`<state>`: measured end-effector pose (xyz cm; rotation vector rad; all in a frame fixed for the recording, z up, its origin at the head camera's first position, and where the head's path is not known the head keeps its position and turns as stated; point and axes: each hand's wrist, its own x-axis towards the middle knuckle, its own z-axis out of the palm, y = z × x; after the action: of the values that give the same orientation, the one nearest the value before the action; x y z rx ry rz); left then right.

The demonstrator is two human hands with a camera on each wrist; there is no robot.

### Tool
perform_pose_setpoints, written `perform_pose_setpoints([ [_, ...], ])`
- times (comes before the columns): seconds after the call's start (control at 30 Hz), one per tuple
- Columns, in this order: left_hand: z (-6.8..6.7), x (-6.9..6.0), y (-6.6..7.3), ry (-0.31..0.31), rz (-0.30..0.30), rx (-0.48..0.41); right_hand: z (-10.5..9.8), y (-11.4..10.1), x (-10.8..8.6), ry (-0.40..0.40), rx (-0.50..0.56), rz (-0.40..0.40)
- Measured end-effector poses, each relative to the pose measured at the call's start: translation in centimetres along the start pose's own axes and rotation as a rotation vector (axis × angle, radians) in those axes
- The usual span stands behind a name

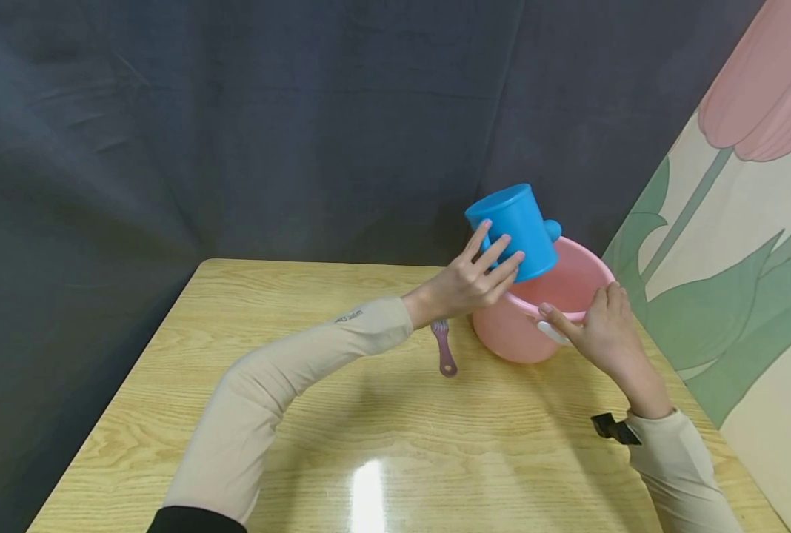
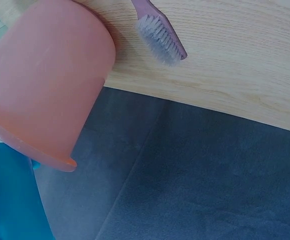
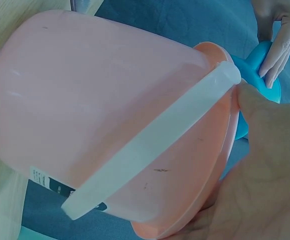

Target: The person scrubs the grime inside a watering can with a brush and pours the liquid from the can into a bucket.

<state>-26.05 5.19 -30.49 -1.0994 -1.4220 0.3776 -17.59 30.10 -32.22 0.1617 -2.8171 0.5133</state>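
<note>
My left hand grips a blue cup by its handle side and holds it tilted over the mouth of a pink bucket. A small rounded knob sticks out on the cup's far side. My right hand holds the bucket's rim, thumb on the near side. In the right wrist view, a white carrying handle hangs across the bucket's outer wall, and the left hand pinches the cup. Only part of the cup shows in the left wrist view.
A purple-handled brush with pale bristles lies on the wooden table, left of the bucket. Behind the table hangs a dark cloth. A wall with painted tulips borders the right side.
</note>
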Motion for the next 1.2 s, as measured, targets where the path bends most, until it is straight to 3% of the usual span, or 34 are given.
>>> perform_pose_setpoints([
  [0.5,-0.07,-0.08,0.03,-0.028,0.014,0.007,0.03,-0.11,0.06,-0.022,0.005,0.016],
  [1.2,-0.21,0.23,0.25,-0.005,0.014,-0.003,0.14,0.16,0.00,-0.009,0.005,0.008],
])
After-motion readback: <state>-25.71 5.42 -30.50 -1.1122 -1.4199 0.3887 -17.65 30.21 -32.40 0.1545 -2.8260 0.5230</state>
